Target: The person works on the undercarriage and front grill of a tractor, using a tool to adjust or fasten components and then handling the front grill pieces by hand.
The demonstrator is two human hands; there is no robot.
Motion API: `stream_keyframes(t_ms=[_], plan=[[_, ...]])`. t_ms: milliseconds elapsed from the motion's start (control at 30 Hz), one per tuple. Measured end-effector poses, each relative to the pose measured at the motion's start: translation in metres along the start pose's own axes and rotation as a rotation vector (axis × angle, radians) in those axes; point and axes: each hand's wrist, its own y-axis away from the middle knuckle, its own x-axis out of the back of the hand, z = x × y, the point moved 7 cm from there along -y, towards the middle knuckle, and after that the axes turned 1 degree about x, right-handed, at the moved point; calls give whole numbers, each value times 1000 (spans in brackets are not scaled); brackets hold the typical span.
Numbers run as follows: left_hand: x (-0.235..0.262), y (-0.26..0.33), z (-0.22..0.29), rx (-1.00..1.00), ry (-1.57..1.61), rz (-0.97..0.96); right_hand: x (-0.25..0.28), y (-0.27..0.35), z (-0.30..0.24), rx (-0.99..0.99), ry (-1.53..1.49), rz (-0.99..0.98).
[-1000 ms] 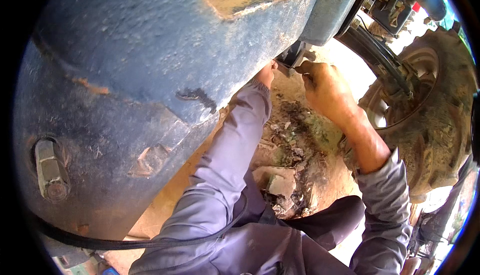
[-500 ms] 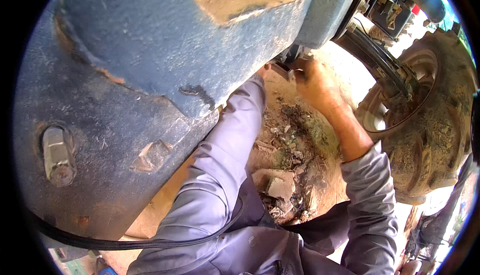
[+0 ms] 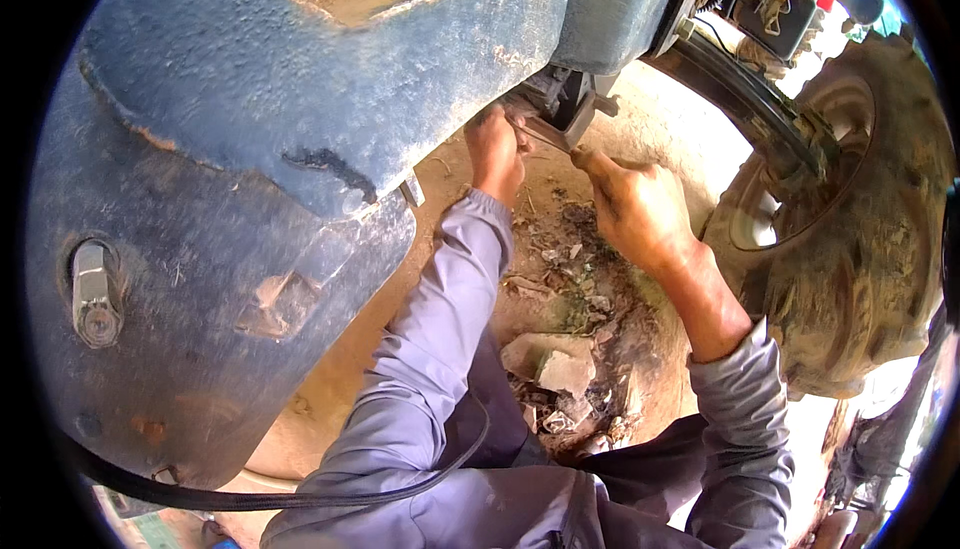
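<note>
Under the lower edge of a worn blue metal housing (image 3: 430,79), both of my hands are raised to a dark metal bracket (image 3: 575,114). A slim metal bar (image 3: 546,133) runs along the bracket's near side, between my hands. My right hand (image 3: 640,204) is closed in a fist, its thumb and forefinger at the bar's right end. My left hand (image 3: 495,154) is closed near the bar's left end, close beneath the housing. What its fingers grip is partly hidden by the hand and the shadow there.
A large treaded tyre (image 3: 850,229) and a dark axle beam (image 3: 750,99) stand to the right. Broken stone (image 3: 565,371) and debris litter the ground below. A black cable (image 3: 300,494) crosses in front of me. A bolt (image 3: 96,294) protrudes from the housing's left side.
My left hand, mostly hidden before, now shows below the housing. My right hand has come lower and nearer to me. More of the bracket is visible, and the view has shifted slightly.
</note>
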Motion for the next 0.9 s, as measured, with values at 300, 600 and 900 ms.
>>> stream_keyframes(t_ms=[300,600,900], plan=[[-13,1,-7,-9,4,-38,1,1,1,-69,20,-35],[-22,-5,-12,57,112,-136,4,-3,-4,-76,80,-35],[-12,-5,-12,49,193,-155,-16,14,-11,28,-16,65]])
